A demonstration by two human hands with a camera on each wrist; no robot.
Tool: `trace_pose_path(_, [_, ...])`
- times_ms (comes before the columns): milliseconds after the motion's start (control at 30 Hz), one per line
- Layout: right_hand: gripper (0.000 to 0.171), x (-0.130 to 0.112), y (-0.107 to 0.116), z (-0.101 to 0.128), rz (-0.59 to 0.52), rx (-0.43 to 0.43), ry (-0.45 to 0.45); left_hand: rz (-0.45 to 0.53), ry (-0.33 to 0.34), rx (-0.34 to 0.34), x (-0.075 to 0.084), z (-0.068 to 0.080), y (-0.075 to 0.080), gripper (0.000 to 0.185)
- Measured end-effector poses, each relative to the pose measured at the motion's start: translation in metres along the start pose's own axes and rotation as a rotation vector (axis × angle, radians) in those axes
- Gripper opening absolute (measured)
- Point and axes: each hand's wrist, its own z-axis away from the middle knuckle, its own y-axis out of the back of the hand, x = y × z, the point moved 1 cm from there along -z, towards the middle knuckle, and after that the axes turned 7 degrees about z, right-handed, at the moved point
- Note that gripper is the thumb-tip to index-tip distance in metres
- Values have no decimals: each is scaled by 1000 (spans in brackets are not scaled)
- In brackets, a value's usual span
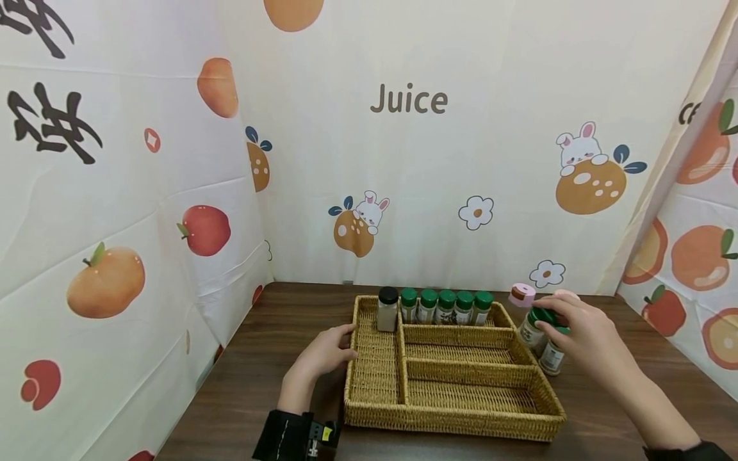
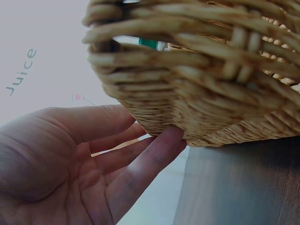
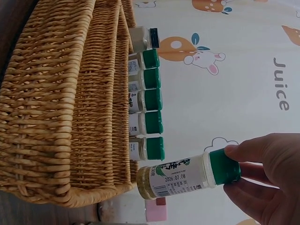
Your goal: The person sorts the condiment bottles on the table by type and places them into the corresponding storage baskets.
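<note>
Right hand [image 1: 582,333] grips green-capped spice jar [image 3: 187,177] by cap, lower right of basket [image 1: 455,410]; left hand [image 1: 325,352] open, steadying basket's left rim. Step: loading jars; next needs a lift over rim.

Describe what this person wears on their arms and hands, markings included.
Both hands are bare: no gloves or rings show. The left hand has a black wrist strap behind it, carrying a small device with a yellow patch and thin white lines. The right hand ends a bare forearm; a dark sleeve edge shows only at the frame's bottom corner.
</note>
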Motion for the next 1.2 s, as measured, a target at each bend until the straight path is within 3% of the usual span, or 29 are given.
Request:
trace_pose_path(367, [36,-4,-7,-18,-49,-75,-35,-9,2,-6,0,0,1,61])
trace_pose_path(733, [34,-1,-25,-37,-84,-88,-27,37,19,-25,1,-1,1,62])
trace_pose_path(1200, [33,6,-43,-45,-105,-132,-54,42,8,-31,-1,-2,0,61])
